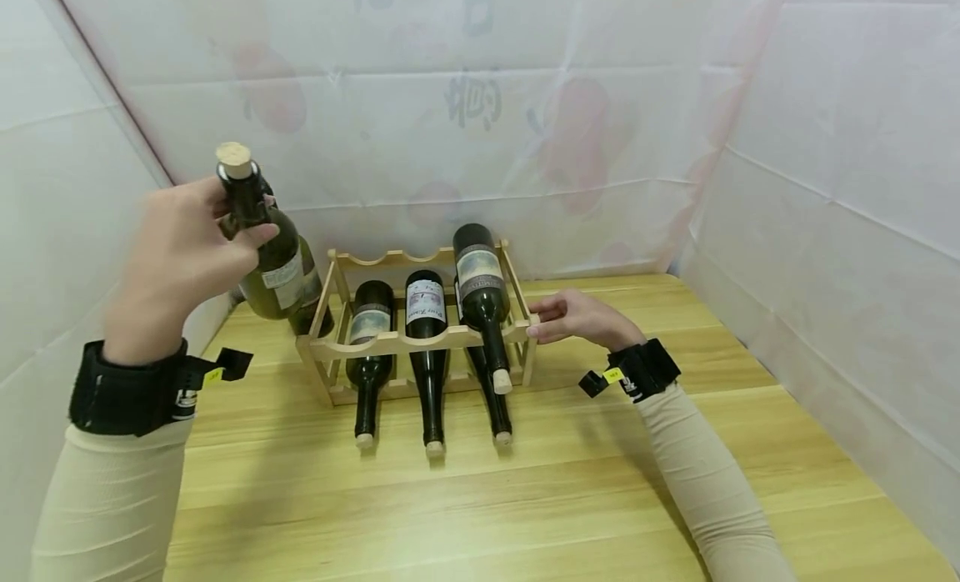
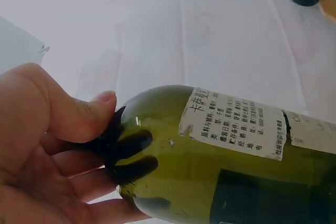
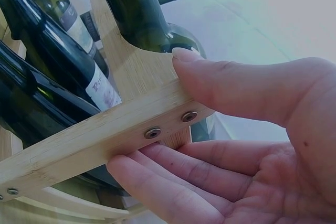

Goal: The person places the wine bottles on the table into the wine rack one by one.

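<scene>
My left hand (image 1: pixel 176 253) grips a green wine bottle (image 1: pixel 273 278) around its neck, cork uppermost, at the left of a wooden wine rack (image 1: pixel 393 343). The left wrist view shows the fingers wrapped at the shoulder of this bottle, above its white printed label (image 2: pixel 236 121). My right hand (image 1: pixel 581 319) holds the front right corner of the rack. In the right wrist view its thumb (image 3: pixel 236 87) lies on the upper side of the wooden frame, with the fingers below. A dark bottle (image 1: pixel 480 273) lies in the rack's upper tier at the right, its corked neck pointing forward.
Three bottles lie in the lower tier: one on the left (image 1: pixel 371 332), one in the middle (image 1: pixel 427 340) and one on the right (image 1: pixel 491 407), partly hidden. Another bottle (image 1: pixel 318 294) stands behind the held one. White cloth walls (image 1: pixel 637 132) surround the wooden table (image 1: pixel 480 515).
</scene>
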`<state>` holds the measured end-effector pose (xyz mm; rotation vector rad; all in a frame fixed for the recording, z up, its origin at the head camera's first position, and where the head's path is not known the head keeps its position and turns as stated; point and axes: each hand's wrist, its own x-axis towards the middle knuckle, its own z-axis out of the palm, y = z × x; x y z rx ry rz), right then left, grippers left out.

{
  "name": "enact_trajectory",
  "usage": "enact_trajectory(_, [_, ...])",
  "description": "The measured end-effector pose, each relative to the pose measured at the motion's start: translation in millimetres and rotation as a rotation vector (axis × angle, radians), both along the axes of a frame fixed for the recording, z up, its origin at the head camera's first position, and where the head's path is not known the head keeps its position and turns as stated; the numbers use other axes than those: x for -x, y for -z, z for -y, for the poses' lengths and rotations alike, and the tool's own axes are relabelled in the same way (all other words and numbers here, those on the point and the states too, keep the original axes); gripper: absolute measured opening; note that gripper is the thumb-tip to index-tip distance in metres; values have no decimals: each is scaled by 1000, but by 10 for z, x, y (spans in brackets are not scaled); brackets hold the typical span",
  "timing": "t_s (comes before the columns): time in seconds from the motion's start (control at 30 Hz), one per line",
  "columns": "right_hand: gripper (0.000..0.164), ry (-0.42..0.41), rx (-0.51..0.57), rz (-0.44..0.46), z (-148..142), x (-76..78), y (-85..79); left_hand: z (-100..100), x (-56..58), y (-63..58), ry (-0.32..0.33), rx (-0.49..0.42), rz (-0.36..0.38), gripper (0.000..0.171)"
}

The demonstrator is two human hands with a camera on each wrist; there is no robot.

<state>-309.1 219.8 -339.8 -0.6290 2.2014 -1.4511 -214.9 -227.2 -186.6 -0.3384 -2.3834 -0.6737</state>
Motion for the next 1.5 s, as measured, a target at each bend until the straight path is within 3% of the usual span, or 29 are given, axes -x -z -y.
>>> enact_trajectory(0.27, [69,6,-11,-3,10,-20,-9,-199,148,21,157,167,-87,18])
enact_trajectory(0.47, [68,7,-18,-9,11,-28,-24,-382,211,11,206,209,-114,18])
enact_trajectory(0.63, [67,3,-13,-13,3,-21,-20,-515,319,-4,270,220,-116,20])
enact_trajectory(1.07, [70,11,-7,-8,-9,-10,40,-803,769,88,421,298,-111,20])
enact_trajectory(1.5, [72,-6,1,-8,48,11,33,-953,894,219,492,383,-45,31])
